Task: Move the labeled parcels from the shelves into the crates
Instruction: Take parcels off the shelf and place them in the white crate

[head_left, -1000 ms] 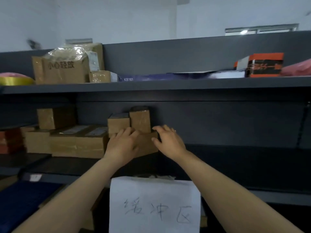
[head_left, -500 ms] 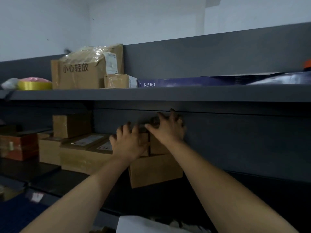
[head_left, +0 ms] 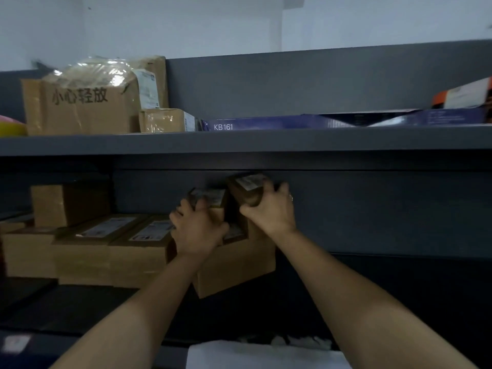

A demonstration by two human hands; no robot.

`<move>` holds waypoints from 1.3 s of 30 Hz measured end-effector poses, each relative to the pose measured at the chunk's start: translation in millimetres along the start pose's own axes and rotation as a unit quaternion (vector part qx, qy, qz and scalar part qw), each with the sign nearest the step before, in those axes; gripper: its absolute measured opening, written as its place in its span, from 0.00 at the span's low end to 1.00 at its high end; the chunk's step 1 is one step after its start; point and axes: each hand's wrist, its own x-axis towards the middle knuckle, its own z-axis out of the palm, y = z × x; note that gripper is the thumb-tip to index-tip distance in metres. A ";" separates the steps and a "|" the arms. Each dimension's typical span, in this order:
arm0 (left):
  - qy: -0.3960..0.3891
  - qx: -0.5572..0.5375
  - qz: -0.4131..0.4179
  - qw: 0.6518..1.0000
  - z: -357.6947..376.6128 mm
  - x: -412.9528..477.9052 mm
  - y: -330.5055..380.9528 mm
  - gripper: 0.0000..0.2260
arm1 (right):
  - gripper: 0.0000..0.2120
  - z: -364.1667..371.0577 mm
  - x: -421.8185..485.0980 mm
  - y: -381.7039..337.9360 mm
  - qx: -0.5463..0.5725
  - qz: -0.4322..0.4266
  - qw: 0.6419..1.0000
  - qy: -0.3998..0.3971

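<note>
On the middle shelf (head_left: 80, 307) two small brown labeled parcels stand on a larger cardboard box (head_left: 239, 265). My right hand (head_left: 269, 209) grips the right small parcel (head_left: 246, 186), tilted and lifted a little toward me, its white label facing up. My left hand (head_left: 198, 227) grips the left small parcel (head_left: 210, 198) from the front, fingers over its labeled top. No crate is in view.
Flat labeled boxes (head_left: 117, 243) and a taller box (head_left: 69, 203) fill the shelf's left part. The upper shelf (head_left: 292, 142) carries a large taped carton (head_left: 80, 105), a small parcel (head_left: 165, 119), a long blue KB161 box (head_left: 292, 123) and an orange box (head_left: 463, 94). White paper (head_left: 266, 355) lies below.
Both hands rose from the large box's front to the two small parcels on top. The right hand has closed on its parcel and tipped it toward me. The camera moved closer.
</note>
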 end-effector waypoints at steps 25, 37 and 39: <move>-0.051 -0.272 0.320 0.906 119.2 -209.1 166.5 0.37 | 0.40 -184.5 -234.6 203.3 -0.150 0.153 0.950 0.226; -0.240 -0.436 0.300 0.814 110.7 -381.4 318.9 0.42 | 0.46 -350.4 -385.4 279.5 -0.217 0.235 0.889 0.327; -0.257 -0.428 0.333 0.800 112.5 -420.1 340.6 0.40 | 0.45 -378.2 -423.6 297.5 -0.227 0.262 0.881 0.322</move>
